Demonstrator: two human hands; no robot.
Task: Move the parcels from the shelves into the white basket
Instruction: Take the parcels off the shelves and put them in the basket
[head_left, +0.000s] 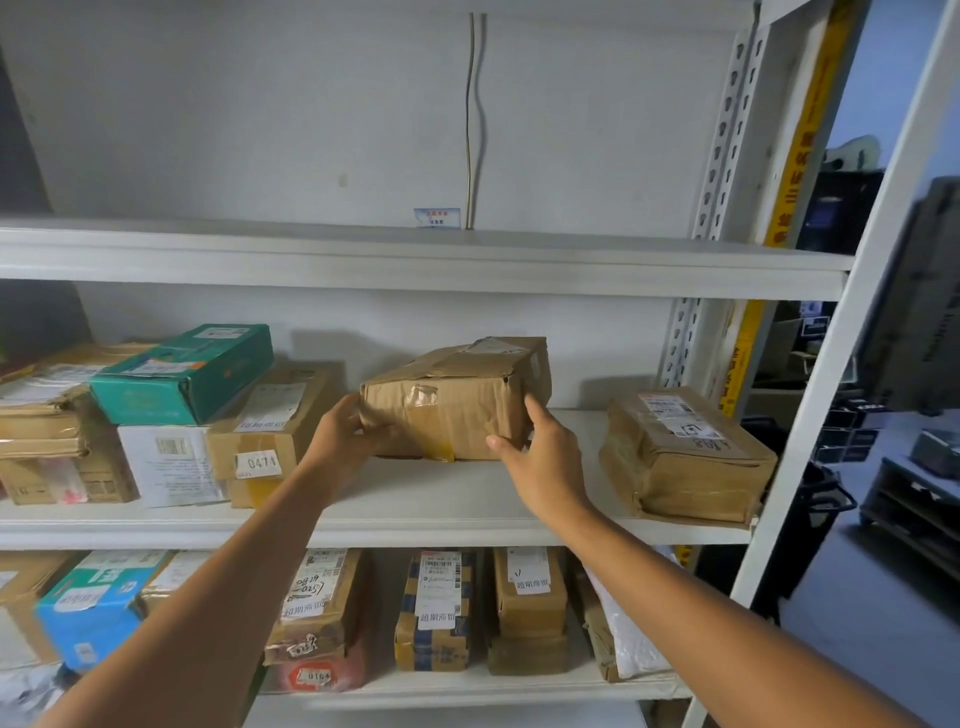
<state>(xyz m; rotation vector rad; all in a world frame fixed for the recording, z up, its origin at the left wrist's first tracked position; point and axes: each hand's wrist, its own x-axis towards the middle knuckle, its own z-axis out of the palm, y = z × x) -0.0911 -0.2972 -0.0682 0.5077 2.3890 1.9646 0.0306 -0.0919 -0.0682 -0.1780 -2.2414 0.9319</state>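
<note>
parcel (457, 400) of crumpled brown card on the middle shelf (415, 501), left hand (345, 439) gripping its left end, right hand (543, 460) apparently clasping its right corner.

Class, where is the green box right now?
Head view: the green box sits at the left of the middle shelf, atop a white box, left of the crumpled brown box.

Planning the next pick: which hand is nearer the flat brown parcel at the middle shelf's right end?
Right. The right hand holds the crumpled box on its right side, left of the flat brown parcel; the left hand holds its left side, farther away.
</note>
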